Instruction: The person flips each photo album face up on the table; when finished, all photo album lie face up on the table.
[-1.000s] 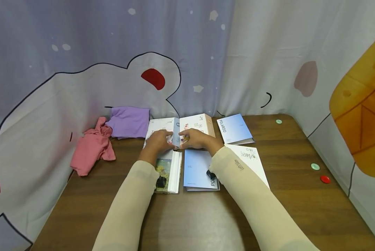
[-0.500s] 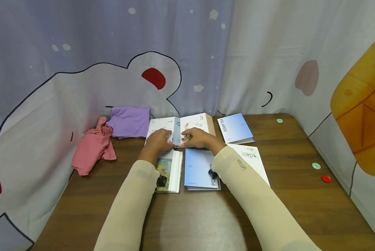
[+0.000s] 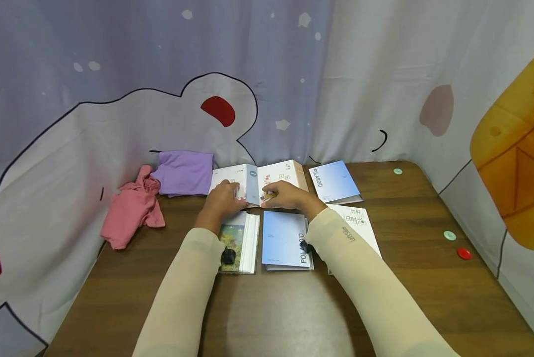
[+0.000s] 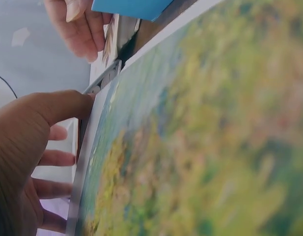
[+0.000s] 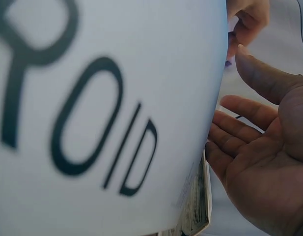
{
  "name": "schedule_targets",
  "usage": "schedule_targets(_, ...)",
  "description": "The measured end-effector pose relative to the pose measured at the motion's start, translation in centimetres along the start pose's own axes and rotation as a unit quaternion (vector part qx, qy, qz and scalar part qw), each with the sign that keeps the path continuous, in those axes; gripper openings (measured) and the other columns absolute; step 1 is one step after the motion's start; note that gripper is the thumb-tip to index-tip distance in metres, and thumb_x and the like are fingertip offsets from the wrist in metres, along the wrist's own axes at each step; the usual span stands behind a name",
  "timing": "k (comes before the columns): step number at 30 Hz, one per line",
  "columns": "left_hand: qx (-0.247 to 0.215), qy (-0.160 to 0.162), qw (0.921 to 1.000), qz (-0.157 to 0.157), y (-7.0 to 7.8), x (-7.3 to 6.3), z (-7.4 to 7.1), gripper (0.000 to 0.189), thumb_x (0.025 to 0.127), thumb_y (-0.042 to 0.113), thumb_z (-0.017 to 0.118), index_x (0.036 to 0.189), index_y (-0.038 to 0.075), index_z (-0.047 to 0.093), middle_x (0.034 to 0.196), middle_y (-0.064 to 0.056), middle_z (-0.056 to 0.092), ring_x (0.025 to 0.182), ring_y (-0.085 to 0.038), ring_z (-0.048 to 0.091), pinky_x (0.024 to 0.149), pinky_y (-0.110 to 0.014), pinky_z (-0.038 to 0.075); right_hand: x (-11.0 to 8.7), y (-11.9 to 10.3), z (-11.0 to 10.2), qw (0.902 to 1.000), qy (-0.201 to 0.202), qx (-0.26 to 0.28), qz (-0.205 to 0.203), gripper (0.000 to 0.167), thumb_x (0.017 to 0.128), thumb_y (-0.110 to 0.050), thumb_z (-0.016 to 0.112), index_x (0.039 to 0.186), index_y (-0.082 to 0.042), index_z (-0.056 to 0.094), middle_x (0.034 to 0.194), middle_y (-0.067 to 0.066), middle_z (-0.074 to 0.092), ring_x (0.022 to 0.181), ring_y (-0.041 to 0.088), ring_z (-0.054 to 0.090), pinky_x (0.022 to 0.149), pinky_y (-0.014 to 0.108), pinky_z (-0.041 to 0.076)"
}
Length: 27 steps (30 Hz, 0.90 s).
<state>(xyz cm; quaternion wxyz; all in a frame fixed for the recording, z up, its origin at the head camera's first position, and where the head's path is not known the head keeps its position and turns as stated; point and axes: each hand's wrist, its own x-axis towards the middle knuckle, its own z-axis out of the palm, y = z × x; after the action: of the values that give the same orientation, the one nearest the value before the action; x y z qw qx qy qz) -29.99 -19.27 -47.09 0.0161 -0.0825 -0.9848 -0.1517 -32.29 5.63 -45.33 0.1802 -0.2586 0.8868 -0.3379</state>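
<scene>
fingers (image 3: pixel 276 187) at the open book (image 3: pixel 251 182)

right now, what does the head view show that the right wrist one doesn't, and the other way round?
Only the head view: the pink cloth, the red button, the mint buttons, the painting-covered book and the printed faces of the open book.

Only the right wrist view: the palm side of the right hand; the head view sees its back.

Both: the left hand, the right hand, and the near POLAROID booklet, whose lettering is partly out of frame in the wrist view.
</scene>
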Motion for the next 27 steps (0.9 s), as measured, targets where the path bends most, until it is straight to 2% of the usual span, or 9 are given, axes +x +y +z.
schedule_targets(7,-0.011,-0.012,0.9998,-0.010,-0.2,-0.1,0.0,0.065,0.097,0.041,0.070,0.148,0.001,0.065,0.140,-0.027,0.058,0.122,-0.043,0.065,0.109,-0.057,0.055,-0.3,0.2,-0.2,1.0000,0.004,0.004,0.004,0.068,0.102,-0.033,0.078,0.158,-0.003,0.056,0.163,0.017,0.058,0.151,0.034,0.055,0.129,0.050,0.042)
schedule_targets(15,-0.071,0.006,0.9974,-0.011,-0.9,-0.3,-0.3,0.067,0.101,0.044,0.068,0.150,-0.001,0.064,0.138,-0.029,0.057,0.122,-0.043,0.063,0.113,-0.056,0.053,-0.4,0.4,-0.5,0.9999,-0.001,0.015,-0.008,0.067,0.103,-0.028,0.074,0.159,0.002,0.053,0.161,0.021,0.059,0.147,0.036,0.058,0.127,0.050,0.045)
schedule_targets(19,-0.080,0.004,0.9968,-0.005,-1.0,-0.4,-0.4,0.066,0.103,0.043,0.067,0.152,-0.002,0.062,0.139,-0.030,0.056,0.123,-0.043,0.062,0.114,-0.056,0.051,-0.2,0.1,-0.5,0.9987,-0.008,0.049,-0.015,0.076,0.102,-0.025,0.076,0.165,0.003,0.043,0.166,0.023,0.052,0.155,0.038,0.051,0.130,0.051,0.040)
schedule_targets(24,-0.079,0.010,0.9968,0.013,-1.1,-0.6,-0.4,0.064,0.104,0.039,0.066,0.149,-0.005,0.063,0.136,-0.031,0.057,0.119,-0.044,0.063,0.111,-0.056,0.053,0.1,-0.3,-0.1,0.9952,-0.041,0.088,-0.009,0.095,0.100,-0.030,0.081,0.174,-0.009,0.027,0.174,0.018,0.043,0.165,0.034,0.038,0.137,0.049,0.028)
schedule_targets(27,-0.082,0.014,0.9963,0.023,-1.0,-0.8,-0.4,0.063,0.104,0.038,0.065,0.148,-0.007,0.063,0.135,-0.032,0.057,0.117,-0.045,0.063,0.108,-0.057,0.054,0.2,-0.4,0.1,0.9941,-0.052,0.094,-0.011,0.101,0.098,-0.031,0.084,0.176,-0.013,0.023,0.174,0.015,0.043,0.166,0.032,0.036,0.138,0.048,0.024)
